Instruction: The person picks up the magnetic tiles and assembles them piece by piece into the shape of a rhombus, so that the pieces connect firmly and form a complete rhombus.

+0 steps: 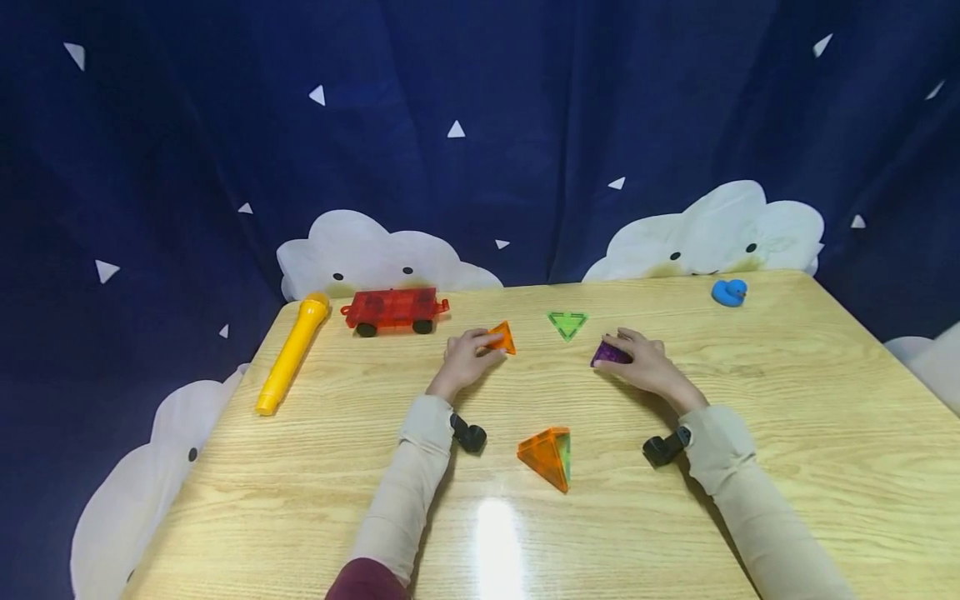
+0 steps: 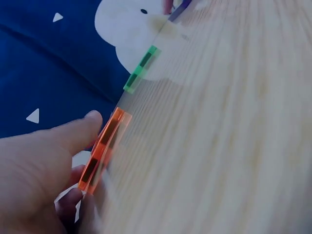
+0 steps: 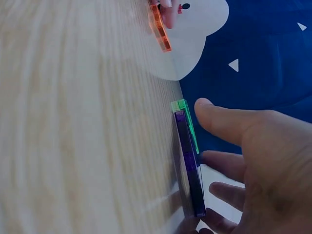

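My left hand (image 1: 467, 360) grips an orange triangular magnetic tile (image 1: 506, 337) by its sides, low over the table. In the left wrist view the thumb lies along the orange tile (image 2: 101, 148), with fingertips at its far end. On the right, my right hand (image 1: 642, 363) has its thumb and fingers around a purple triangular magnetic tile (image 1: 611, 354); the right wrist view shows the purple tile (image 3: 190, 163) edge-on, close to the tabletop. Between the hands, farther back, lies a green triangular tile (image 1: 567, 324). Nearer me stands an orange and green pyramid of tiles (image 1: 549, 458).
A yellow toy microphone (image 1: 294, 353) lies at the left edge. Near the back stands a red wheeled tile car (image 1: 393, 310), and a blue rubber duck (image 1: 729, 292) sits at the back right. A dark blue curtain (image 1: 525, 150) hangs behind the wooden table (image 1: 300, 500).
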A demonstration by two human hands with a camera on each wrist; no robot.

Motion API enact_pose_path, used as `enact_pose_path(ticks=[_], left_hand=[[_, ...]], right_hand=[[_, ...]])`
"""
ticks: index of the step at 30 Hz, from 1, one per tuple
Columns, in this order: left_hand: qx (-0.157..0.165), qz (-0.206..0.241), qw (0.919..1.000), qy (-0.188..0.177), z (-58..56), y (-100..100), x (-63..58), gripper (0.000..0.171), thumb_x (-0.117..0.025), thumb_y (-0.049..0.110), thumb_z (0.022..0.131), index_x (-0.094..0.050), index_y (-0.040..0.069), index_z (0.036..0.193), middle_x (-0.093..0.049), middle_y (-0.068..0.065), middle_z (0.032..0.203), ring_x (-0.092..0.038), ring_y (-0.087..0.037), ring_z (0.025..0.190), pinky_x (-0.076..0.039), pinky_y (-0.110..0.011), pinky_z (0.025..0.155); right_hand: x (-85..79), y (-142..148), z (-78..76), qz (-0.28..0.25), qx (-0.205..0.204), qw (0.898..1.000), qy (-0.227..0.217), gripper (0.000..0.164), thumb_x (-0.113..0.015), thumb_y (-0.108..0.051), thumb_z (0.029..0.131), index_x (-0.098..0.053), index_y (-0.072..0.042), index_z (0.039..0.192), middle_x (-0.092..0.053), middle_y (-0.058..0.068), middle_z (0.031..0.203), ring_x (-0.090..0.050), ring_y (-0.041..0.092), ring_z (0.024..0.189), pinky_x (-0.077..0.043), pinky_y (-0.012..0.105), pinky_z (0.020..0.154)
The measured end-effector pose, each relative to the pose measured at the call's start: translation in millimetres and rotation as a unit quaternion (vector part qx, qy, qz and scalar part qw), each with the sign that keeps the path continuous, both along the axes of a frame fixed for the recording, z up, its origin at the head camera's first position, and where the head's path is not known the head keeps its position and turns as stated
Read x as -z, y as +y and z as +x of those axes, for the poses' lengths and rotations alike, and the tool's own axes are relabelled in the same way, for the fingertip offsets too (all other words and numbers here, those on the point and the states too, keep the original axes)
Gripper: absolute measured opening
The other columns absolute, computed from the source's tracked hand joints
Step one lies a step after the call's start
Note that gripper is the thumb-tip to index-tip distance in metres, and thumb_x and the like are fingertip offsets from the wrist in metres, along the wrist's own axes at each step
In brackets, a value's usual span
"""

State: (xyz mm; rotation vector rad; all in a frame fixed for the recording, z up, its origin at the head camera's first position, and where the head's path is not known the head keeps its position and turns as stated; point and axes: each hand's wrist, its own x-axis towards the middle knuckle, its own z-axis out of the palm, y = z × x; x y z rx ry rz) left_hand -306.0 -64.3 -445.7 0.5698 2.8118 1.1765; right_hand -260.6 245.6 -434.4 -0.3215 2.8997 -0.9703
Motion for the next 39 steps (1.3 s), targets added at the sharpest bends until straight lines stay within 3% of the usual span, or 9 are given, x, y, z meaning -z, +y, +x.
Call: enact_pose_path(ticks=[3, 10, 13, 15, 19, 23, 27, 33, 39], left_hand=[[-0.002, -0.012, 0.9998, -0.016, 3.4, 1, -1.0, 0.043, -0.059, 0.033, 0.094, -0.058, 0.014, 0.132, -0.039, -0.012, 0.146, -0.03, -0.037, 0.121, -0.022, -0.049, 0.097], [-0.008, 0.005, 1.0, -0.001, 9.4, 4, -0.2, 0.035, -0.067, 0.033, 0.088, -0.069, 0.015, 0.118, -0.049, -0.009, 0.137, -0.033, -0.035, 0.119, -0.021, -0.047, 0.095], [-0.037, 0.012, 0.9992, 0.002, 10.2, 7, 2.2, 0.03, -0.073, 0.036, 0.082, -0.071, 0.014, 0.102, -0.056, -0.006, 0.125, -0.038, -0.032, 0.113, -0.022, -0.045, 0.094], [-0.066, 0.014, 0.9977, 0.002, 10.3, 10, 3.7, 0.036, -0.077, 0.04, 0.078, -0.066, 0.011, 0.098, -0.06, -0.006, 0.115, -0.041, -0.03, 0.107, -0.023, -0.044, 0.092], [-0.11, 0.012, 0.9939, -0.002, 10.6, 17, 4.5, 0.06, -0.08, 0.045, 0.072, -0.056, 0.011, 0.116, -0.062, -0.006, 0.11, -0.043, -0.029, 0.102, -0.027, -0.042, 0.09], [-0.116, -0.025, 0.9929, -0.003, 11.0, 21, 4.3, 0.076, -0.078, 0.05, 0.072, -0.053, 0.012, 0.133, -0.059, -0.008, 0.117, -0.042, -0.029, 0.104, -0.027, -0.041, 0.087], [-0.12, -0.057, 0.9912, -0.004, 10.8, 23, 4.7, 0.075, -0.075, 0.055, 0.072, -0.057, 0.014, 0.131, -0.056, -0.01, 0.115, -0.039, -0.029, 0.099, -0.024, -0.04, 0.082], [-0.122, -0.062, 0.9906, -0.006, 11.2, 25, 3.8, 0.075, -0.075, 0.057, 0.071, -0.058, 0.014, 0.13, -0.055, -0.009, 0.115, -0.038, -0.028, 0.098, -0.023, -0.039, 0.08], [-0.125, -0.052, 0.9907, -0.011, 11.4, 26, 3.4, 0.076, -0.078, 0.056, 0.069, -0.058, 0.011, 0.128, -0.053, -0.01, 0.117, -0.038, -0.029, 0.1, -0.024, -0.039, 0.082]], right_hand=[[-0.7, -2, 2.4, 0.007, 0.004, 1.0, -0.007, 0.067, -0.063, -0.038, 0.091, -0.041, 0.002, 0.141, -0.023, 0.03, 0.149, -0.021, 0.054, 0.124, -0.026, 0.063, 0.094], [-0.1, -4, 5.2, 0.01, 0.002, 1.0, -0.006, 0.061, -0.063, -0.035, 0.091, -0.046, 0.001, 0.138, -0.031, 0.026, 0.147, -0.023, 0.053, 0.123, -0.025, 0.061, 0.089], [-0.1, -5, 5.9, 0.007, -0.008, 1.0, 0.008, 0.055, -0.063, -0.031, 0.092, -0.05, 0.001, 0.134, -0.037, 0.027, 0.144, -0.026, 0.052, 0.125, -0.025, 0.06, 0.091], [0.1, -8, 6.0, 0.002, -0.017, 1.0, 0.018, 0.051, -0.063, -0.028, 0.091, -0.054, 0.002, 0.131, -0.041, 0.027, 0.141, -0.029, 0.051, 0.126, -0.024, 0.058, 0.094], [1.0, -15, 6.1, -0.007, -0.043, 0.998, 0.034, 0.045, -0.067, -0.022, 0.089, -0.059, 0.003, 0.125, -0.048, 0.028, 0.135, -0.038, 0.047, 0.125, -0.022, 0.054, 0.098], [1.3, -24, 7.5, -0.01, -0.07, 0.996, 0.049, 0.043, -0.07, -0.018, 0.086, -0.061, 0.003, 0.123, -0.051, 0.029, 0.131, -0.044, 0.046, 0.121, -0.026, 0.049, 0.093], [0.3, -30, 8.9, -0.017, -0.071, 0.996, 0.041, 0.058, -0.073, -0.019, 0.083, -0.052, 0.006, 0.132, -0.051, 0.029, 0.132, -0.044, 0.045, 0.12, -0.027, 0.048, 0.092], [-2.6, -34, 11.3, -0.006, -0.016, 1.0, -0.019, 0.094, -0.077, -0.039, 0.078, -0.031, 0.011, 0.142, -0.037, 0.035, 0.135, -0.034, 0.045, 0.118, -0.032, 0.058, 0.097], [-3.2, -39, 10.9, 0.032, 0.017, 0.999, -0.018, 0.091, -0.077, -0.045, 0.075, -0.04, 0.011, 0.137, -0.036, 0.035, 0.131, -0.035, 0.044, 0.113, -0.036, 0.054, 0.091]])
